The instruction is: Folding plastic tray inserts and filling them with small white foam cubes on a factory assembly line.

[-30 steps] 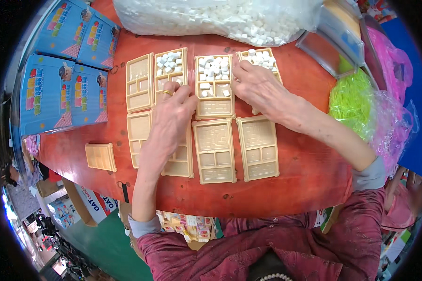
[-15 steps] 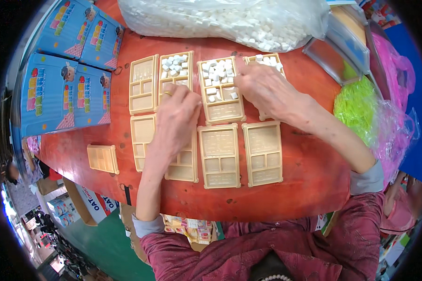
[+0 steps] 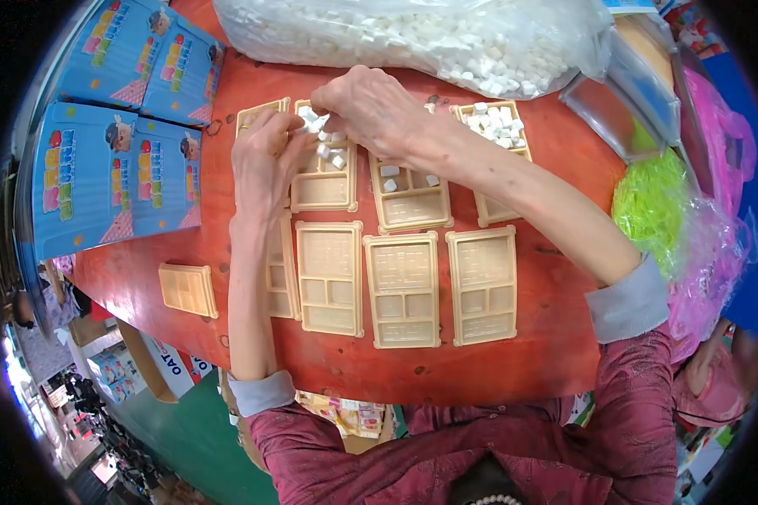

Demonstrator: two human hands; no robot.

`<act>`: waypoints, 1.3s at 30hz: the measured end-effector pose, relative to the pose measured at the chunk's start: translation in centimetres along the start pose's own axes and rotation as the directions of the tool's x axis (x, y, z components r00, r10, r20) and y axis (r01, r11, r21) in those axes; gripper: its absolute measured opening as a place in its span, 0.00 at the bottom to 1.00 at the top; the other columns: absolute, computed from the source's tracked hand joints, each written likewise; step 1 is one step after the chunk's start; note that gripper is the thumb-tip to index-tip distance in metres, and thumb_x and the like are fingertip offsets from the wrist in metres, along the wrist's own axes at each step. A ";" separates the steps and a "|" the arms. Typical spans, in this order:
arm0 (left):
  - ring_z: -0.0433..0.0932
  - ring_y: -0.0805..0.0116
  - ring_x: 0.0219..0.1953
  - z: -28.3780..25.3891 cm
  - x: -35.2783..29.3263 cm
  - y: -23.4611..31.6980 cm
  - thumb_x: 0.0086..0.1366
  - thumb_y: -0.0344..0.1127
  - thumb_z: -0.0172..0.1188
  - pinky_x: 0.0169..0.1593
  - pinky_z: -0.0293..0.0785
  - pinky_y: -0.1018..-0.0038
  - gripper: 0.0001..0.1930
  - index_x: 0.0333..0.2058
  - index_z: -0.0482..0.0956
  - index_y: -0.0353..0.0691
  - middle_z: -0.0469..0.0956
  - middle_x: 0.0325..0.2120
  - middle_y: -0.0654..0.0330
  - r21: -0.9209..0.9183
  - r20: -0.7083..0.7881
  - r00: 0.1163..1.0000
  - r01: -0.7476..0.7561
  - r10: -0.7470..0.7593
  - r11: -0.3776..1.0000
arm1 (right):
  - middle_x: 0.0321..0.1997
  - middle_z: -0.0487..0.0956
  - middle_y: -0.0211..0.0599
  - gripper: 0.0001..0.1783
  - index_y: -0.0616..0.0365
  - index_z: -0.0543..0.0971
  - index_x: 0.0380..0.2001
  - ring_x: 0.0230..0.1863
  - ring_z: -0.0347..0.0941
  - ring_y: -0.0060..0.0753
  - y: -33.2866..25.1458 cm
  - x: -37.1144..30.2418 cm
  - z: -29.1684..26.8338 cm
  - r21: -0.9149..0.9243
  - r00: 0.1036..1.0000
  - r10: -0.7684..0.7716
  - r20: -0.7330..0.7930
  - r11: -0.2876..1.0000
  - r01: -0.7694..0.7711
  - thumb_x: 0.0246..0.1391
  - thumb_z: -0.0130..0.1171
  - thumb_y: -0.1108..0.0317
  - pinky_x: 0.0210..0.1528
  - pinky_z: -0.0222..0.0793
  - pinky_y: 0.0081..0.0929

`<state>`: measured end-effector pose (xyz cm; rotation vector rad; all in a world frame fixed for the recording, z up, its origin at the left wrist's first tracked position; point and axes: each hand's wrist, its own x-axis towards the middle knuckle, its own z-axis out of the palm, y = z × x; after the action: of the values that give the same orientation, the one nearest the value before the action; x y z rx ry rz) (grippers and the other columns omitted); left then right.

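Both hands meet over a beige compartment tray (image 3: 323, 194) in the back row, where white cubes (image 3: 332, 158) lie in its large section. My left hand (image 3: 261, 160) is at the tray's left side, its fingers bent in toward the cubes. From the right, my right hand (image 3: 383, 114) reaches across with fingers curled down at the cubes. Whatever their fingertips hold is hidden. Under my right forearm is a partly covered tray (image 3: 414, 210) with a few cubes in its small sections. Another tray (image 3: 497, 198) to the right has cubes in its top section.
Nearer to me are several cube-free trays, such as one tray (image 3: 402, 263); a small beige tray (image 3: 187, 289) lies left. A clear bag of white cubes (image 3: 429, 42) spans the back. Blue boxes (image 3: 84, 181) stand left; green shredded filler (image 3: 648, 198) and pink plastic (image 3: 695, 278) lie right.
My right hand has swung left from the far-right tray to the second tray. My left hand has moved left and slightly away from me, uncovering the tray nearer me.
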<state>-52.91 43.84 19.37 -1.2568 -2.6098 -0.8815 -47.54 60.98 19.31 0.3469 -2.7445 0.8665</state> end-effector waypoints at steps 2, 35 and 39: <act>0.72 0.55 0.31 0.0 -0.3 -0.1 0.49 0.26 0.61 0.35 0.67 0.67 0.07 0.29 0.76 0.33 0.74 0.26 0.54 -0.021 -0.009 1.000 0.011 -0.012 1.000 | 0.26 0.75 0.50 0.05 0.65 0.76 0.26 0.32 0.73 0.53 -0.1 -0.1 -0.1 0.014 1.000 -0.002 0.008 1.000 0.002 0.42 0.58 0.76 0.33 0.67 0.42; 0.72 0.51 0.42 0.4 -1.6 0.5 0.51 0.21 0.57 0.44 0.70 0.63 0.10 0.34 0.77 0.34 0.77 0.36 0.53 0.096 -0.018 0.989 -0.143 0.146 0.985 | 0.24 0.77 0.47 0.02 0.64 0.77 0.17 0.30 0.76 0.44 -2.9 -2.6 2.4 -0.121 0.978 -0.190 0.082 0.972 0.199 0.33 0.58 0.78 0.30 0.73 0.37; 0.68 0.48 0.51 0.5 -1.7 0.5 0.53 0.22 0.56 0.49 0.68 0.62 0.14 0.41 0.75 0.35 0.74 0.44 0.52 0.131 -0.005 0.986 -0.165 0.167 0.978 | 0.22 0.78 0.50 0.07 0.69 0.79 0.24 0.26 0.76 0.42 -0.9 -1.4 1.7 0.153 0.995 0.016 -0.100 0.988 0.000 0.37 0.56 0.76 0.30 0.72 0.34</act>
<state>-51.33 43.24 18.58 -1.4012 -2.4605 -0.6785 -46.25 59.49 18.07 0.3112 -2.5958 1.0696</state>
